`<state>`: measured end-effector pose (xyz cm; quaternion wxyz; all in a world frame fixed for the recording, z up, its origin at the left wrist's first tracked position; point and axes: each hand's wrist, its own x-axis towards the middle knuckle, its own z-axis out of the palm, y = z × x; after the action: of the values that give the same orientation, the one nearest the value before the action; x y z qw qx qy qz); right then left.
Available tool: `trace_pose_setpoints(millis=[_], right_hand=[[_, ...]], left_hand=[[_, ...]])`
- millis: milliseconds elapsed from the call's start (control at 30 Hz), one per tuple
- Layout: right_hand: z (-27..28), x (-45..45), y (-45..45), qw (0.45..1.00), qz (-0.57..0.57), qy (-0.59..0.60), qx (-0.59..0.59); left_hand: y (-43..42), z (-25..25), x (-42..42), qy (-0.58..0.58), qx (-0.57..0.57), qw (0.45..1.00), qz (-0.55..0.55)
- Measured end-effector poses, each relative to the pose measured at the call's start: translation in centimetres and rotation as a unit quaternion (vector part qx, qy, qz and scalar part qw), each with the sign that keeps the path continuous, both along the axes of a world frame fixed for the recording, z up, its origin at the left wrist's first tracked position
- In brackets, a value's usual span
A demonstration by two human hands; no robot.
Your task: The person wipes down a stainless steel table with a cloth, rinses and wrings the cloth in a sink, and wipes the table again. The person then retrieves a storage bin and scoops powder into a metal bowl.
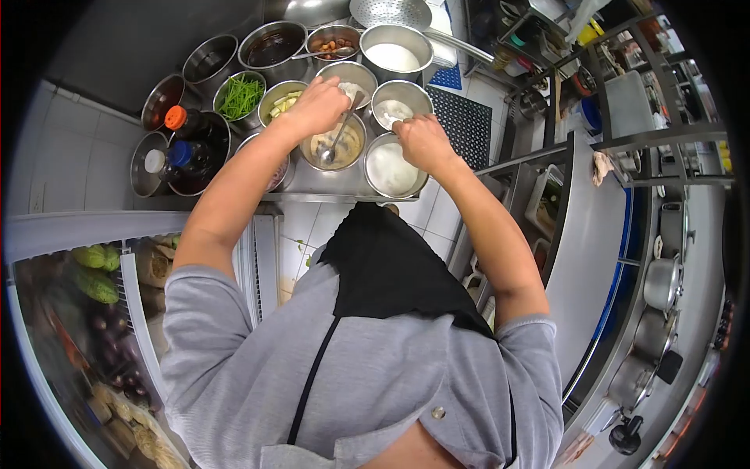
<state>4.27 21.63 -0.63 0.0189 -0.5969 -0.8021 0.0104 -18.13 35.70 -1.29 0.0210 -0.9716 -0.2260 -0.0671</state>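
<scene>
My left hand (319,105) is closed above a steel bowl of white powder (349,78); what it grips, if anything, is too small to name. Below it, a metal spoon (334,147) leans in a bowl of pale, creamy mixture (353,142), its handle end near my fingers. My right hand (423,141) has its fingers pressed together at the rim between two bowls. One is a bowl of white contents (393,170) nearest me; the other, a bowl with white powder (392,112), is just beyond. Whatever the right fingers hold is hidden.
Around stand a bowl of green strips (241,97), a bowl of dark liquid (273,48), a bowl of reddish pieces (333,42) and capped bottles (187,154). A perforated ladle (391,14) lies at the back. An open fridge (94,313) is at left, a steel counter (582,258) at right.
</scene>
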Motion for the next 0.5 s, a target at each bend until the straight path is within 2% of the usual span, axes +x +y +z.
trace_pose_setpoints(millis=[133,367,467,500], right_hand=[[0.2,-0.6,-1.1,0.998,-0.012,0.038,0.038],[1.3,-1.5,-2.9,0.996,-0.032,0.030,0.078],[1.1,-1.5,-3.0,0.995,-0.045,0.041,0.078],[1.0,-1.6,-2.8,0.996,-0.049,0.032,0.074]], left_hand=[[-0.5,1.7,0.3,0.007,-0.033,0.999,-0.007],[-1.2,3.8,-0.3,-0.053,-0.032,0.997,-0.035],[-1.6,5.1,-0.4,-0.059,-0.066,0.996,-0.032],[-1.6,4.2,-0.6,-0.056,-0.035,0.997,-0.028]])
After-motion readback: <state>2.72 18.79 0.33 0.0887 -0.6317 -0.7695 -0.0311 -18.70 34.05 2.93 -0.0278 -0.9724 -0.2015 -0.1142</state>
